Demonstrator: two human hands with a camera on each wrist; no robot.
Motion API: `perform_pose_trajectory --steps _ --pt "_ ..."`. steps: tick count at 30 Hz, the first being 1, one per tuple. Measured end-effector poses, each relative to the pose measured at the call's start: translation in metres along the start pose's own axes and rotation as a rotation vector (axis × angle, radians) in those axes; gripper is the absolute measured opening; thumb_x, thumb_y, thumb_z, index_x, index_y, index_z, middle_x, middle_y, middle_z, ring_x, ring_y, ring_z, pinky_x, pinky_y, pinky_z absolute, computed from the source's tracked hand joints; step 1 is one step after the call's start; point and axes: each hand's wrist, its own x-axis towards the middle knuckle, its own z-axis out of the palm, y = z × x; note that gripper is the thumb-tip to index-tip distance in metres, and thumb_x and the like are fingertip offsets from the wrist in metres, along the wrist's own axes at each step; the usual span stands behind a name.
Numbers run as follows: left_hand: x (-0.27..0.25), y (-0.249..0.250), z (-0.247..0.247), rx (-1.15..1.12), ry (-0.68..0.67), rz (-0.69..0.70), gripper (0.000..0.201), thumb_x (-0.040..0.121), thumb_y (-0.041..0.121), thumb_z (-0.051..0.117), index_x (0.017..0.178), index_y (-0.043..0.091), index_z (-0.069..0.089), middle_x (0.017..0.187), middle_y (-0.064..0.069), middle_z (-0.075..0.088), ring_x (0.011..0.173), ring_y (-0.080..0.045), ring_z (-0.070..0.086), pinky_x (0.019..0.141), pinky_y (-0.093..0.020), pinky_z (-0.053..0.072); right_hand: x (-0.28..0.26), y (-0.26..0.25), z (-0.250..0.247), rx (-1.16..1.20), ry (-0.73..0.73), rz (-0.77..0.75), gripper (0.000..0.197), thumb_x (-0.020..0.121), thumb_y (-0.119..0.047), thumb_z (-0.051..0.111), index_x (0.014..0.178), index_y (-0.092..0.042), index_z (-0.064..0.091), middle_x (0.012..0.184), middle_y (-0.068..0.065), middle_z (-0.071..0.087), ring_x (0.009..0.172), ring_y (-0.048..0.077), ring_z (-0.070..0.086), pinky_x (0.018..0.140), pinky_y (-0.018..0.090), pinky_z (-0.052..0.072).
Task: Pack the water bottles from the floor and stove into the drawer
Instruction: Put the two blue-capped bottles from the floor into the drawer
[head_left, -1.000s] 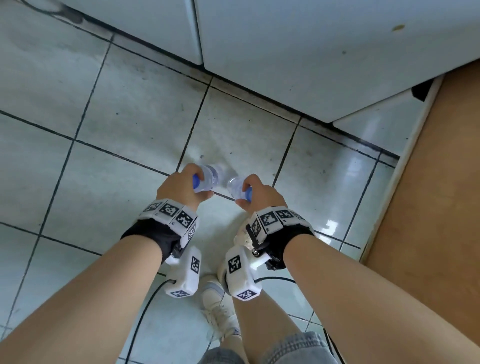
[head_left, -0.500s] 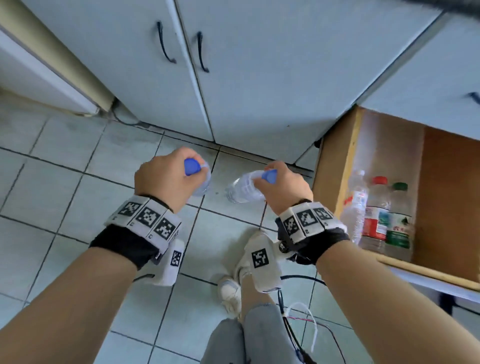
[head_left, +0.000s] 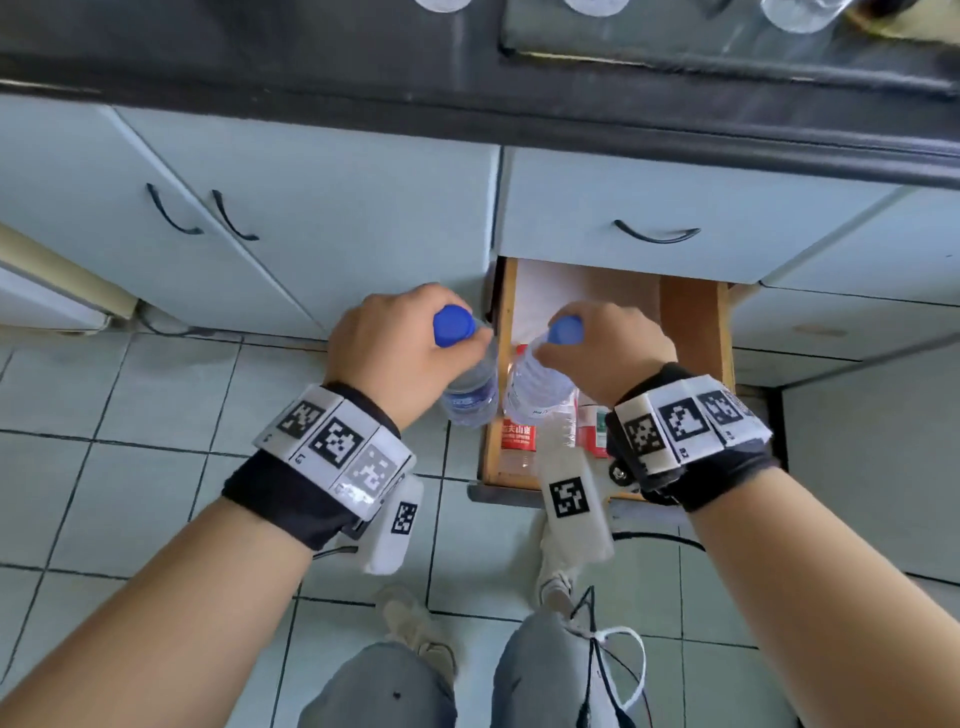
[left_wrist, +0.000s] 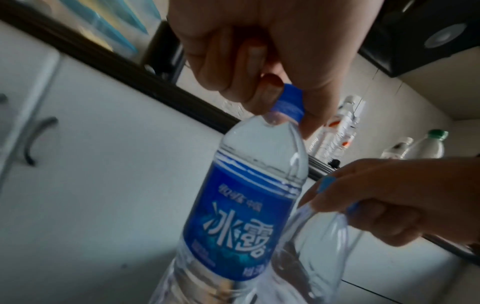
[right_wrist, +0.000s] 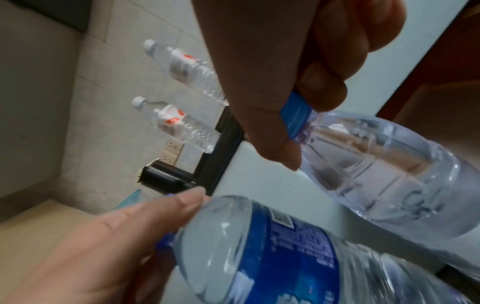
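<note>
My left hand (head_left: 447, 348) grips the blue cap of a water bottle with a blue label (head_left: 470, 389), which hangs just left of the open wooden drawer (head_left: 693, 332). My right hand (head_left: 563, 348) holds a clear blue-capped bottle (head_left: 540, 387) by its neck over the drawer's left part. The two bottles hang side by side, close together. In the left wrist view the fingers (left_wrist: 267, 86) curl round the cap above the blue label (left_wrist: 241, 216). The right wrist view shows the clear bottle (right_wrist: 376, 164) held at the cap.
Red-labelled bottles (head_left: 517, 434) stand in the drawer's near end. More bottles (right_wrist: 187, 67) stand up on the stove (head_left: 727, 47) above the dark counter edge. Pale cabinet doors (head_left: 311, 208) lie to the left, a closed drawer front (head_left: 654, 208) above, and tiled floor below with my feet.
Both hands have come up from the floor tiles with their bottles and moved right toward the cabinets. The bottles now hang upright at the open drawer instead of lying tilted near the floor.
</note>
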Motion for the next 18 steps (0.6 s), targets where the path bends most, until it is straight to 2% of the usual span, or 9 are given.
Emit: perform_pose_trajectory --steps 3,6,8,10,12,14,16,17,18 --pt "0.009 0.036 0.05 -0.029 -0.084 -0.013 0.04 0.066 0.055 0.054 0.09 0.026 0.068 0.085 -0.002 0.075 0.086 -0.03 0.066 0.074 -0.033 0.052 0.013 0.057 -0.007 -0.024 -0.044 0.086 0.021 0.078 -0.034 0.058 0.096 -0.024 0.061 0.085 0.003 0.051 0.078 0.028 0.047 0.069 0.028 0.036" --pt "0.025 0.06 0.099 -0.034 -0.191 -0.05 0.037 0.069 0.053 0.059 0.089 0.024 0.07 0.085 -0.003 0.075 0.085 -0.029 0.066 0.072 -0.033 0.051 0.033 0.105 -0.016 -0.026 -0.119 0.157 0.01 0.08 -0.03 0.055 0.087 -0.023 0.056 0.086 0.006 0.051 0.079 0.029 0.046 0.069 0.029 0.036" --pt "0.04 0.07 0.13 -0.018 -0.28 -0.076 0.029 0.072 0.046 0.065 0.086 0.021 0.071 0.086 -0.002 0.072 0.081 -0.028 0.065 0.068 -0.029 0.048 0.051 0.134 -0.02 -0.053 -0.174 0.179 0.022 0.081 -0.032 0.055 0.097 -0.018 0.057 0.093 0.009 0.056 0.083 0.031 0.05 0.07 0.03 0.039" --pt "0.054 0.072 0.158 0.014 -0.352 -0.094 0.027 0.071 0.043 0.067 0.082 0.019 0.07 0.084 -0.001 0.065 0.077 -0.027 0.063 0.062 -0.028 0.043 0.069 0.159 -0.021 -0.078 -0.235 0.186 0.033 0.081 -0.037 0.055 0.108 -0.018 0.057 0.103 0.009 0.061 0.085 0.029 0.051 0.072 0.031 0.041" --pt "0.069 0.07 0.181 0.073 -0.42 -0.114 0.025 0.072 0.044 0.066 0.081 0.021 0.069 0.078 -0.001 0.062 0.076 -0.027 0.062 0.059 -0.028 0.041 0.088 0.178 -0.014 -0.093 -0.282 0.189 0.03 0.081 -0.038 0.054 0.103 -0.017 0.058 0.097 0.007 0.06 0.081 0.027 0.051 0.07 0.03 0.042" --pt "0.081 0.064 0.2 0.137 -0.477 -0.126 0.029 0.072 0.048 0.064 0.082 0.021 0.068 0.076 -0.004 0.067 0.075 -0.028 0.062 0.062 -0.032 0.048 0.104 0.191 -0.005 -0.094 -0.323 0.208 0.031 0.08 -0.036 0.055 0.104 -0.017 0.061 0.089 0.003 0.056 0.079 0.025 0.053 0.069 0.029 0.043" --pt "0.093 0.058 0.215 0.176 -0.512 -0.136 0.037 0.069 0.052 0.06 0.082 0.018 0.069 0.077 -0.006 0.069 0.075 -0.029 0.062 0.067 -0.036 0.053 0.121 0.197 0.004 -0.03 -0.362 0.257 0.032 0.079 -0.035 0.056 0.106 -0.019 0.061 0.093 0.006 0.057 0.083 0.027 0.055 0.069 0.029 0.043" --pt "0.1 0.054 0.222 0.182 -0.505 -0.143 0.039 0.067 0.053 0.057 0.08 0.018 0.068 0.077 -0.006 0.069 0.076 -0.03 0.062 0.068 -0.038 0.053 0.13 0.2 0.009 0.017 -0.364 0.284 0.027 0.079 -0.033 0.056 0.101 -0.019 0.063 0.095 0.007 0.059 0.085 0.029 0.057 0.07 0.029 0.043" --pt "0.107 0.048 0.229 0.186 -0.492 -0.147 0.038 0.067 0.052 0.057 0.079 0.018 0.068 0.078 -0.006 0.068 0.077 -0.031 0.062 0.068 -0.038 0.053 0.14 0.203 0.014 0.063 -0.358 0.304 0.016 0.078 -0.031 0.056 0.088 -0.02 0.062 0.094 0.008 0.06 0.084 0.03 0.057 0.069 0.029 0.043"
